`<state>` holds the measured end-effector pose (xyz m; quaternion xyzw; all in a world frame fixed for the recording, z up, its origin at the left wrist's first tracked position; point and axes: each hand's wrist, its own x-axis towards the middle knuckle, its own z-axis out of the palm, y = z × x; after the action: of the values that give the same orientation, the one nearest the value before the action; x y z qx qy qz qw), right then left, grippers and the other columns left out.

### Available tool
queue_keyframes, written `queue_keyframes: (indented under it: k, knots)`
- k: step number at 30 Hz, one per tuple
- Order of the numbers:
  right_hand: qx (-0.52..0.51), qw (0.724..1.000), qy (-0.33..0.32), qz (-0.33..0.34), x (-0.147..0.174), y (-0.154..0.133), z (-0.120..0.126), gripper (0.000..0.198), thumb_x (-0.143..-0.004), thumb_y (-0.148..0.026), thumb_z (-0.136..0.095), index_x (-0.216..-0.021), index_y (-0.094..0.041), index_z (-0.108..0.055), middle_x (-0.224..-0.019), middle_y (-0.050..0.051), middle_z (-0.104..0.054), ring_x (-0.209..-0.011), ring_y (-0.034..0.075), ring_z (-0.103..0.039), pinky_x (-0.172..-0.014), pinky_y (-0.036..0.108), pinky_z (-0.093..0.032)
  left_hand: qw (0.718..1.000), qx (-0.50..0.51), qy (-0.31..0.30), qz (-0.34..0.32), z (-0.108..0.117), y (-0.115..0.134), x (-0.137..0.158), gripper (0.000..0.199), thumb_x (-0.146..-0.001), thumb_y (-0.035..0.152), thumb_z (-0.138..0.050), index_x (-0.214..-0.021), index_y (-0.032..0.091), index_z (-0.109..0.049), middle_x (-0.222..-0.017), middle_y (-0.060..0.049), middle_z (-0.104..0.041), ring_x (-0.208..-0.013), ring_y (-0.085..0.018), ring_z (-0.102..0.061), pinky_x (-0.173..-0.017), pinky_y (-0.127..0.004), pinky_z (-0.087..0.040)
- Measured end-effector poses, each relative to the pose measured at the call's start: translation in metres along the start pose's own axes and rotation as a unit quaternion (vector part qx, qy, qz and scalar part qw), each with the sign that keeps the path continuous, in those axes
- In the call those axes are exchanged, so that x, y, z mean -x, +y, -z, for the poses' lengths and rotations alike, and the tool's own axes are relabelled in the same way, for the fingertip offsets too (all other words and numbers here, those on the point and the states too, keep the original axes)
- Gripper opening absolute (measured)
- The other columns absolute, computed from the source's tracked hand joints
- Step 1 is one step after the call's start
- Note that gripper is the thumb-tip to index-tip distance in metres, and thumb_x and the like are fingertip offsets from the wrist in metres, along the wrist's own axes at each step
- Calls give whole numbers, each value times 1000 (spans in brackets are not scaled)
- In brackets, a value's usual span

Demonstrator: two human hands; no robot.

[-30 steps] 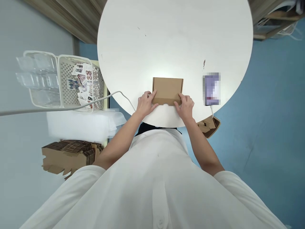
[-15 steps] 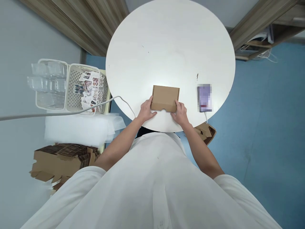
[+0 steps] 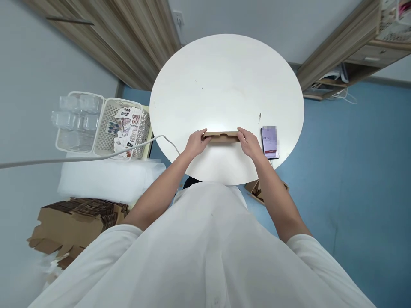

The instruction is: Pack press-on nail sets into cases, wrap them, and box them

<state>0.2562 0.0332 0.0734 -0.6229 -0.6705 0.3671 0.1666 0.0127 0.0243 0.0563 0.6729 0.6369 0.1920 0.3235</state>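
A smooth, white table (image 3: 224, 85) with a rounded rim and a few dark scuffs is broadest. Beside it, left of the person, lie soft, translucent white sheets (image 3: 105, 177) and a stack of flat brown cardboard (image 3: 67, 226) with notched flaps and ridged edges. Above these stand 2 white plastic baskets: 1 holds clear, thin-walled tubs (image 3: 91, 105); the other, a perforated basket (image 3: 104, 128), holds glossy printed cards (image 3: 128, 126).

The matte brown cardboard box (image 3: 221, 138) is at the table's near side, seen edge-on as a narrow strip with a small curved notch. The left hand (image 3: 196, 143) grips its left end and the right hand (image 3: 250, 144) its right, fingers bent around the corners. Near the right hand lies a flat rectangular phone (image 3: 269, 143), screen lit.
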Motion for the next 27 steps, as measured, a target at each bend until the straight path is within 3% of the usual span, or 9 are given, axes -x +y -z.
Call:
queue_keyframes:
  k: [5,8,12,16,21,27]
  knots:
    - [-3,1000,-12,15,-8,-2,2,61,-87,-58,-27,-130,-18,-44,-106,12,-59,-103,22,-51,-93,40,-36,998,-13,51,41,-3,6,-4,41,-83,39,-48,-118,18,-52,-89,-8,-54,-79,-21,-55,-77,-38,-45]
    - [2,1000,18,7,-12,-3,4,57,-87,-57,-27,-122,-19,-51,-104,11,-56,-100,21,-51,-89,38,-38,995,-24,83,49,-3,9,-6,41,-82,39,-50,-118,20,-53,-94,-8,-51,-80,-20,-55,-74,-36,-46]
    - [5,999,31,-3,-16,-13,10,49,-87,-56,-28,-86,-20,-63,-81,6,-55,-81,19,-52,-75,31,-40,994,-51,84,47,-1,13,-9,38,-82,37,-51,-114,18,-55,-90,-9,-53,-84,-23,-54,-73,-37,-45]
    - [-36,999,7,-11,-16,-21,16,50,-86,-57,-29,-59,-21,-49,-57,-1,-44,-58,14,-41,-57,27,-31,996,-37,78,35,3,17,-9,37,-83,34,-50,-116,18,-53,-88,-8,-57,-85,-23,-55,-75,-37,-43]
    - [-91,996,2,-18,-14,-20,17,47,-82,-60,-34,-59,-20,-45,-57,-2,-44,-59,13,-41,-56,25,-29,997,-18,77,11,4,18,-7,36,-82,31,-50,-116,19,-51,-87,-6,-60,-84,-21,-56,-73,-34,-44]
    - [-155,987,-10,-49,-16,-13,16,42,-79,-57,-43,-72,-19,-61,-65,0,-55,-68,15,-50,-62,26,-39,999,1,42,-10,10,10,-10,35,-79,26,-51,-114,20,-54,-83,-4,-60,-71,-17,-55,-73,-33,-45]
